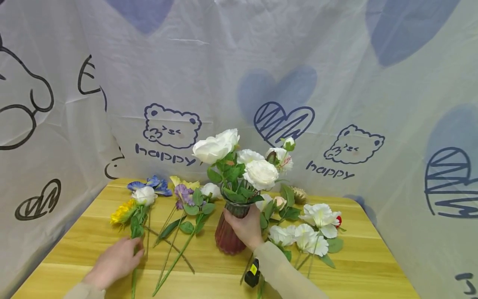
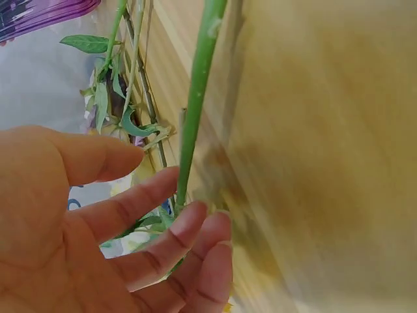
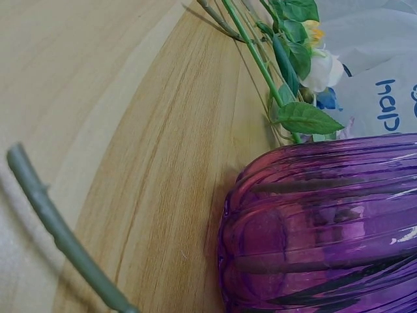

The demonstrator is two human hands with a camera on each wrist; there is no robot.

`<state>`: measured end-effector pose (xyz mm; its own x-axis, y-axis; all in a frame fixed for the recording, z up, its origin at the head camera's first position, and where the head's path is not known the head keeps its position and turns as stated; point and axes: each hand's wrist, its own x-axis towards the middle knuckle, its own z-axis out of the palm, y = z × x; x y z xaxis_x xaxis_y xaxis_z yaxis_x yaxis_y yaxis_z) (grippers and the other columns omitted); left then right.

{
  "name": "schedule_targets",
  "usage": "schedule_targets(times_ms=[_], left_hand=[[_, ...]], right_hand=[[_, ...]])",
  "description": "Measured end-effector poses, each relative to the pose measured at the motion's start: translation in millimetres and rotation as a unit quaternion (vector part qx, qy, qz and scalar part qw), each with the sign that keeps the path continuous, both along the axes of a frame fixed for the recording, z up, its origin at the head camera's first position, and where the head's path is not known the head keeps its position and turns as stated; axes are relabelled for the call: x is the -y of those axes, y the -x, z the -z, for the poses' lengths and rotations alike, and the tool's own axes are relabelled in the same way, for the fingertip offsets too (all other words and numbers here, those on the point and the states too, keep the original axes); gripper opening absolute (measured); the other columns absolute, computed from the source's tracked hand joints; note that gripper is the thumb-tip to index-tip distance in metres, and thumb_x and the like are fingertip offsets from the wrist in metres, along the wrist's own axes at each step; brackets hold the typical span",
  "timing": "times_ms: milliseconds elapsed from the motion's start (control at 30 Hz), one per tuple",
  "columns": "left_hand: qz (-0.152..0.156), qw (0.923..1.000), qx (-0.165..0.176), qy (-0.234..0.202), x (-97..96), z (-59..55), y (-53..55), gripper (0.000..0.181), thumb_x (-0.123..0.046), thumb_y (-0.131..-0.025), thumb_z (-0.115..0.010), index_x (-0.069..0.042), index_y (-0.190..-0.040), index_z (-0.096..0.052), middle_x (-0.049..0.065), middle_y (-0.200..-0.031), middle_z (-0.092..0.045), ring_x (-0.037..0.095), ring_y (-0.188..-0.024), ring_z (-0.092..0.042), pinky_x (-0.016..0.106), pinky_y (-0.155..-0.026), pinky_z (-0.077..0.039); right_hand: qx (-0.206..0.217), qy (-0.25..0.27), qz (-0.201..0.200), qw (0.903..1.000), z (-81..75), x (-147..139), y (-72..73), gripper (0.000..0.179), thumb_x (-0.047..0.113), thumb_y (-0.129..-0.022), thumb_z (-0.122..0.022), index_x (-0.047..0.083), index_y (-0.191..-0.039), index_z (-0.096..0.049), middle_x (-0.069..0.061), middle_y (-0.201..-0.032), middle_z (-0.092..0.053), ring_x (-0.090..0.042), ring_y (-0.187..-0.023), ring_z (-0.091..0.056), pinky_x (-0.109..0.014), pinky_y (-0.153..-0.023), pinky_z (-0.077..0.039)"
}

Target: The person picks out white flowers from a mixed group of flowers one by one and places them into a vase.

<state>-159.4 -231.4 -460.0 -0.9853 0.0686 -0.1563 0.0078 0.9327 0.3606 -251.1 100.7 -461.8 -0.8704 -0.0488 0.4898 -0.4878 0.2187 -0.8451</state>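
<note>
My right hand [image 1: 245,227] grips the neck of a ribbed glass vase [image 1: 227,240], which stands on the table. White flowers [image 1: 261,174] with green leaves fill the vase top. The ribbed vase body looks purple in the right wrist view, and the hand is out of sight there. My left hand [image 1: 116,262] is low over the left of the table, at the stem of a white rose [image 1: 144,195]. In the left wrist view its thumb is apart from the loosely bent fingers, and the fingertips are right at the green stem [image 2: 197,98].
Beside the rose lie a yellow sunflower [image 1: 123,212], a blue flower [image 1: 158,185] and a purple flower [image 1: 184,196]. Several white flowers [image 1: 307,238] spread right of the vase. A black device with a yellow label [image 1: 252,272] is by the right wrist. Printed cloth hangs behind the table.
</note>
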Motion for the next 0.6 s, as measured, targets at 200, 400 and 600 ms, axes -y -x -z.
schedule_targets(times_ms=[200, 400, 600], left_hand=[[0.005, 0.9989, 0.034, -0.031, 0.8, 4.3, -1.9, 0.015, -0.021, -0.098, -0.059, -0.009, -0.101, -0.067, 0.003, -0.096, -0.070, 0.017, -0.075, -0.053, 0.036, -0.062, -0.047], [-0.014, 0.9951, 0.041, -0.088, 3.8, 3.4, -1.4, 0.026, -0.023, -0.100, -0.057, -0.002, -0.109, -0.069, 0.006, -0.100, -0.072, 0.023, -0.086, -0.064, 0.046, -0.073, -0.056], [-0.016, 0.9849, -0.001, -0.173, 9.1, -0.2, 2.8, 0.027, -0.019, -0.100, -0.057, 0.002, -0.111, -0.069, 0.011, -0.105, -0.073, 0.021, -0.090, -0.066, 0.038, -0.073, -0.057]], right_hand=[[0.009, 0.002, -0.002, 1.0000, -0.3, -0.2, -0.3, 0.057, 0.021, -0.085, -0.078, 0.015, -0.136, -0.055, -0.006, -0.125, -0.067, -0.021, -0.111, -0.068, -0.035, -0.094, -0.058], [0.016, 0.001, -0.001, 0.9999, 0.4, 0.0, -0.4, 0.057, 0.021, -0.084, -0.079, 0.015, -0.135, -0.055, -0.006, -0.124, -0.067, -0.022, -0.111, -0.068, -0.035, -0.094, -0.059], [0.017, 0.001, 0.001, 0.9999, 0.0, 0.0, -0.8, 0.056, 0.022, -0.084, -0.079, 0.015, -0.135, -0.056, -0.006, -0.124, -0.068, -0.022, -0.109, -0.068, -0.035, -0.093, -0.059]])
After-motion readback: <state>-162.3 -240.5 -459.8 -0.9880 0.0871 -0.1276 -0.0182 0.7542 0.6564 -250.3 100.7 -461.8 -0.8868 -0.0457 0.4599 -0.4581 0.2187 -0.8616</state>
